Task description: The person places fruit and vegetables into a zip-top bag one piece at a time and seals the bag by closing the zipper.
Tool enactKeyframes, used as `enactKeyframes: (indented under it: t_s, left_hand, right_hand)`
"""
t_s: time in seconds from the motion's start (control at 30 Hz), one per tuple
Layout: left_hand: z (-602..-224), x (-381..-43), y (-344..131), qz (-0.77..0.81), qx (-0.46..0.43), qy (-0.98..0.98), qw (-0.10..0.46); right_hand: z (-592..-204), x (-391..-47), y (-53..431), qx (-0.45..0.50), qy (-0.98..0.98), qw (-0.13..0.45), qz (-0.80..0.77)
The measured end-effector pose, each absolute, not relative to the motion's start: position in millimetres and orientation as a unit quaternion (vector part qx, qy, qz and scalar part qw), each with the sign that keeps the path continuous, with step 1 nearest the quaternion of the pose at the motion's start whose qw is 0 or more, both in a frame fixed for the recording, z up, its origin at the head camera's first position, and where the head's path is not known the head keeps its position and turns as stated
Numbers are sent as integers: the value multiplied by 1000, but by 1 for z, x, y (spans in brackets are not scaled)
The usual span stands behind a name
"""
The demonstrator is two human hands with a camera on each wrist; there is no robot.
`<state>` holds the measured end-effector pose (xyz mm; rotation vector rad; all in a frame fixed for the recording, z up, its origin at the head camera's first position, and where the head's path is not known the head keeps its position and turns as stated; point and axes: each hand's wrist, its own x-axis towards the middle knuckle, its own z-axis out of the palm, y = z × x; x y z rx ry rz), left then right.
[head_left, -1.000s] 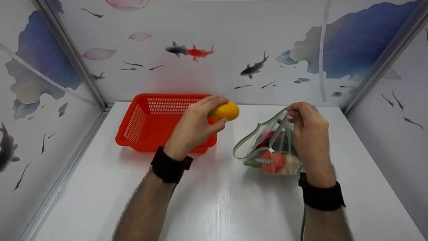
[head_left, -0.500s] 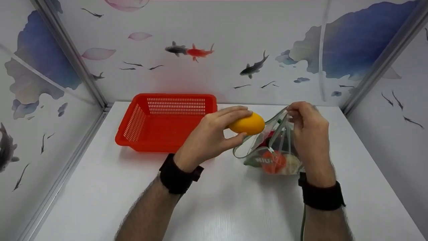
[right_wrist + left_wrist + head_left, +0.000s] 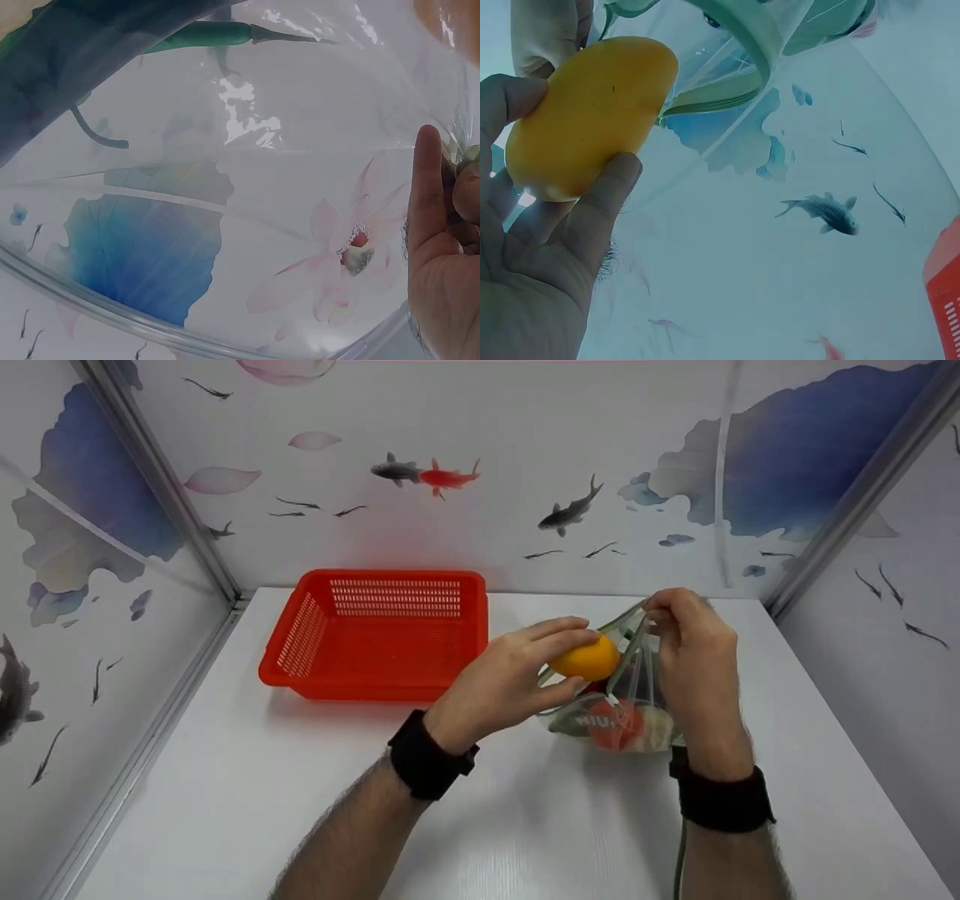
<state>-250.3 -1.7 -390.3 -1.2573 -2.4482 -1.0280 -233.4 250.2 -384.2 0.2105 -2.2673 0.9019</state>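
Note:
In the head view my left hand holds a yellow mango between thumb and fingers, at the opening of a clear bag with green trim. The left wrist view shows the mango close up, with the green-edged bag mouth beside it. My right hand pinches the bag's upper edge and keeps it raised. Through the bag wall I see a round orange-red item, a pale item and a green one. A long dark item also shows in the right wrist view.
A red plastic basket with slotted sides stands left of the bag, near the back wall. Both rest on a white table. Printed walls close in the back and sides. A thin green cord hangs by the right forearm.
My left hand has carried the mango rightward and slightly nearer, from beside the basket to the bag's mouth. The right hand has stayed in place, holding the bag edge.

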Motion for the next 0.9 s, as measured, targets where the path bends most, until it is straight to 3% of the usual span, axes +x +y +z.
enactKeyframes:
  t_s: [0.4,0.63,0.9]
  left_hand:
    - [-404,-254,13,-360,-457,-800,150]
    - [-410,-257,18,-360,-466,-795,144]
    - [-425,-264,35,-248,-463,-820,227]
  right_hand:
    - [-384,-236,251,90,-868,351,339]
    - [-385,-237,250,98,-868,354,335]
    - [-384,-234,250,88,-870,345,342]
